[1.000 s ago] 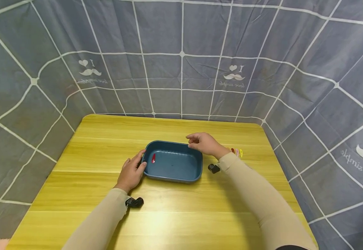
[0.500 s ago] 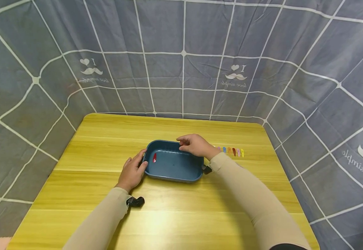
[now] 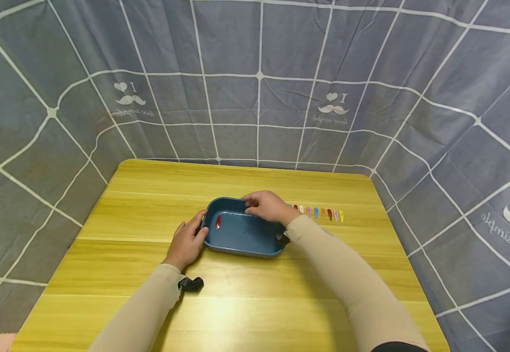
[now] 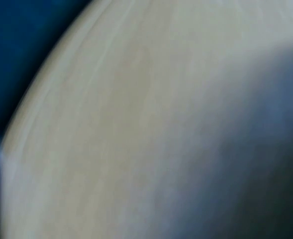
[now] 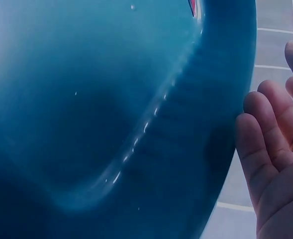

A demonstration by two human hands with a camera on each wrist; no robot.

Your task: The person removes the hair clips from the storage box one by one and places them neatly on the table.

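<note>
In the head view, a dark blue plastic basin (image 3: 244, 253) stands on the wooden table, with one red hair clip (image 3: 218, 222) lying at the left of its floor. My left hand (image 3: 185, 243) rests against the basin's left end, its fingertips and thumb at the rim. Over the far rim, my right hand (image 3: 267, 205) points left with relaxed, slightly bent fingers. The right wrist view shows those fingers (image 5: 260, 144) beside the blue wall, with nothing visible among them. Several colourful hair clips (image 3: 316, 213) form a row behind and right of the basin; my right hand and the basin hide its left part.
Wood-grain tabletop (image 3: 220, 313) extends around the basin. A grey curtain (image 3: 233, 98) with white grid lines encloses the table's back and sides. A black wrist camera (image 3: 191, 284) sits at my left wrist. The left wrist view shows mostly blurred tabletop (image 4: 111, 124).
My right hand has moved left along the basin's far rim, uncovering more of the hair clip row at the right. My left hand and the red clip keep their places.
</note>
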